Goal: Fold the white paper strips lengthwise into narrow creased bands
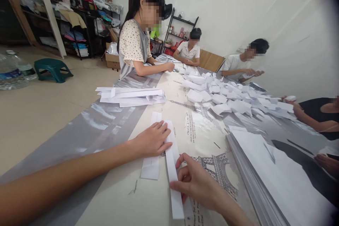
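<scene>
A long folded white paper strip lies lengthwise in front of me on the printed tablecloth. My left hand rests flat across its far part, fingers stretched out and pressing on the paper. Lower down, my right hand pinches the strip's right edge between thumb and fingers; some of those fingertips are hidden behind the paper. Just left of it, and partly under my left hand, lies another white paper strip. Further away, several folded strips form a loose pile at the table's left side.
A tall stack of white paper sheets stands close on my right. Beyond it spreads a heap of folded white paper pieces. Several people sit or stand around the table, their hands at paper. A green stool is on the floor at left.
</scene>
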Demonstrator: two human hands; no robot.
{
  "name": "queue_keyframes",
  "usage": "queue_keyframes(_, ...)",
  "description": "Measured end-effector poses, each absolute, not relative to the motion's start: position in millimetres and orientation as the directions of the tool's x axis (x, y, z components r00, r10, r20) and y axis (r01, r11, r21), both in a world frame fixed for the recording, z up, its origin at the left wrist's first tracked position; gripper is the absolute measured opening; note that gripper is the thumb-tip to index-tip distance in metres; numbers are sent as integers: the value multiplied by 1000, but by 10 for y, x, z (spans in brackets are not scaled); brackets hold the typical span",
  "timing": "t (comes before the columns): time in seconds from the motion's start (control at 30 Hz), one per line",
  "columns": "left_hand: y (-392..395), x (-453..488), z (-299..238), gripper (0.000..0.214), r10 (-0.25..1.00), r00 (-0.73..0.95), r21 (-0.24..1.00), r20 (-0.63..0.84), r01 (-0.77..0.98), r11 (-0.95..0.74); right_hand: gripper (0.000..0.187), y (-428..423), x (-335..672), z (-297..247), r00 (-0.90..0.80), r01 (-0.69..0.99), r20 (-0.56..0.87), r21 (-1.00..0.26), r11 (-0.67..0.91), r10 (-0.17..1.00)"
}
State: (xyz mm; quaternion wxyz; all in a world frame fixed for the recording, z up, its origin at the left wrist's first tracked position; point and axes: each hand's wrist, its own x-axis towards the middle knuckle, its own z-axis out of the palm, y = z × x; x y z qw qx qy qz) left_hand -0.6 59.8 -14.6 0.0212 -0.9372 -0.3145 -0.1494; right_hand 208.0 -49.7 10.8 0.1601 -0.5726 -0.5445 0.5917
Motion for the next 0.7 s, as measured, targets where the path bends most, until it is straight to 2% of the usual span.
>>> queue_keyframes(0.13,594,3,-139,36,578,760,37,297,596,-802,25,-451,1986,99,-259,480,-525,-799,-364,811)
queue_keyframes(0.33,599,8,-134,39,572,770,2,281,596,-803,26,-463,1828,127,-145,613,-449,-740,-277,882)
queue_keyframes(0.5,596,9,-129,38,575,765,23,290,595,-803,25,-466,1844,153,-135,613,-434,-743,-269,891)
queue_keyframes(0.7,598,6,-134,40,582,767,27,269,598,-801,26,-430,1910,168,-199,574,-484,-762,-299,852)
